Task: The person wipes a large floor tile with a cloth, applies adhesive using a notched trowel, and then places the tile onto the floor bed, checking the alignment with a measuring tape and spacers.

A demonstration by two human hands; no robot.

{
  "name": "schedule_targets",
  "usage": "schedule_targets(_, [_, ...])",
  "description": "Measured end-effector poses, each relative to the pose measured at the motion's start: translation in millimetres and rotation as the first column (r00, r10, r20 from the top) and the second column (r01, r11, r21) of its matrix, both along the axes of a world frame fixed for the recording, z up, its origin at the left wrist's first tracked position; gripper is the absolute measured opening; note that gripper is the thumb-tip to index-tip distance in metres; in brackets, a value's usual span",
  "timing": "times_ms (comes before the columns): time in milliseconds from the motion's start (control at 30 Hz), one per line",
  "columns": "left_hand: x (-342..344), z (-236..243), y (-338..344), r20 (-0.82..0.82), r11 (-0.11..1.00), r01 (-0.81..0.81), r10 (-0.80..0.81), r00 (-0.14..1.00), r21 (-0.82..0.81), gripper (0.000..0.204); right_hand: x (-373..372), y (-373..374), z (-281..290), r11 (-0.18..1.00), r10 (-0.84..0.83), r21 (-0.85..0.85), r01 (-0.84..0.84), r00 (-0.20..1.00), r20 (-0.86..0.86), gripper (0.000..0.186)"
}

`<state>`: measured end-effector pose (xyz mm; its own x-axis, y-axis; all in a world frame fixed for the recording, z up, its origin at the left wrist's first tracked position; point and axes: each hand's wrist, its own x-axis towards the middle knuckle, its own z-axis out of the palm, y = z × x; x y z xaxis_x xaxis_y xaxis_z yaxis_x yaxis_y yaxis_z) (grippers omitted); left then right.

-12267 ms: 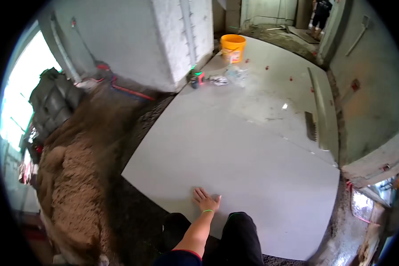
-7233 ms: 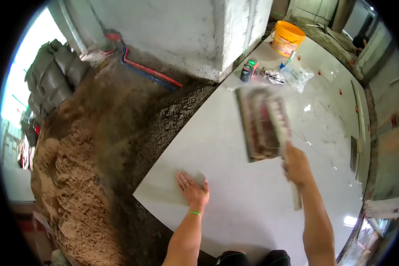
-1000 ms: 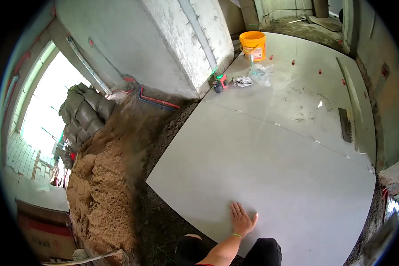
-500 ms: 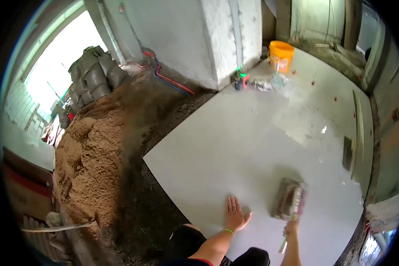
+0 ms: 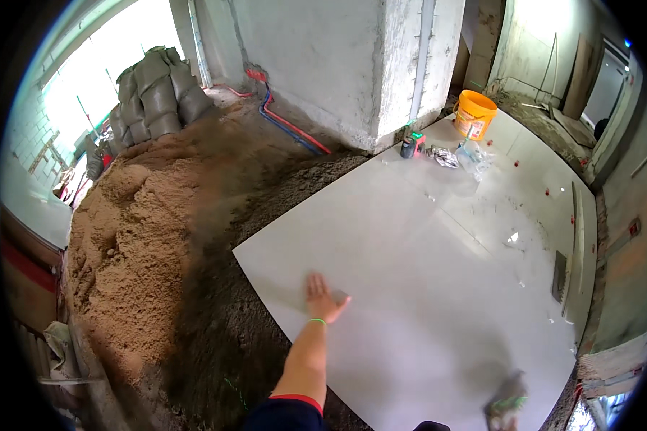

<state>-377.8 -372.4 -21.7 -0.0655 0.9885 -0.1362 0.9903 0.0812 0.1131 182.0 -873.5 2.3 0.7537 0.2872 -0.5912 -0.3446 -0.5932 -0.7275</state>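
Left grip [image 5: 325, 305]: bare palm down, hand spread flat with thumb out to the right, nothing held. Looks in contact with the pale slab [image 5: 395, 287], close to its left corner and the edge on my near left. The slab is under that hand and reaches from it mostly right and away; fisheye bend means I can't call its long axis. Its seam with the slab behind runs from far left to near right, white slivers [image 5: 521, 284] dotted along it.

Key relation: the blurred tool [image 5: 505, 404] is right of my left hand and nearer me, well apart from it, close to the slab's right edge. It's cut off by the lower rim of view, so its axis isn't readable, nor whether it touches the slab. Right grip doesn't show, so I can't tell how closed it is or if it has the tool. By position, the tool is on my right hand's side.

Left of the slab: dark gritty bed [image 5: 219, 352], then the sand heap [image 5: 133, 266]. Orange bucket [image 5: 476, 113] sits at the far end.
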Motion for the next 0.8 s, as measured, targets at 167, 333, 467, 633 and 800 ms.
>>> schedule_targets(167, [-40, 8, 8, -0.004, 0.999, -0.008, 0.008, 1.000, 0.031, 0.105, -17, 79, 146, 0.903, -0.426, 0.166, 0.396, 0.877, 0.223, 0.047])
schedule_targets(333, [-41, 19, 10, -0.016, 0.999, 0.004, -0.004, 1.000, 0.045, 0.103, -49, 167, 66, 0.917, -0.397, 0.042, 0.396, 0.903, 0.161, 0.041])
schedule_targets(467, [-38, 20, 21, 0.010, 0.999, 0.008, -0.009, 1.000, 0.039, 0.104, -86, 239, -21, 0.968, -0.222, -0.116, 0.221, 0.975, -0.002, 0.043])
schedule_targets(633, [-37, 8, 23, 0.149, 1.000, -0.015, 0.012, 0.989, 0.019, 0.104, -140, 342, -58, 0.977, 0.118, -0.154, -0.147, 0.976, -0.181, 0.053])
schedule_targets(800, [-47, 7, 30, 0.106, 0.999, -0.009, 0.004, 0.994, 0.045, 0.104, -261, 423, 29, 0.957, 0.256, -0.099, -0.272, 0.955, -0.147, 0.064])
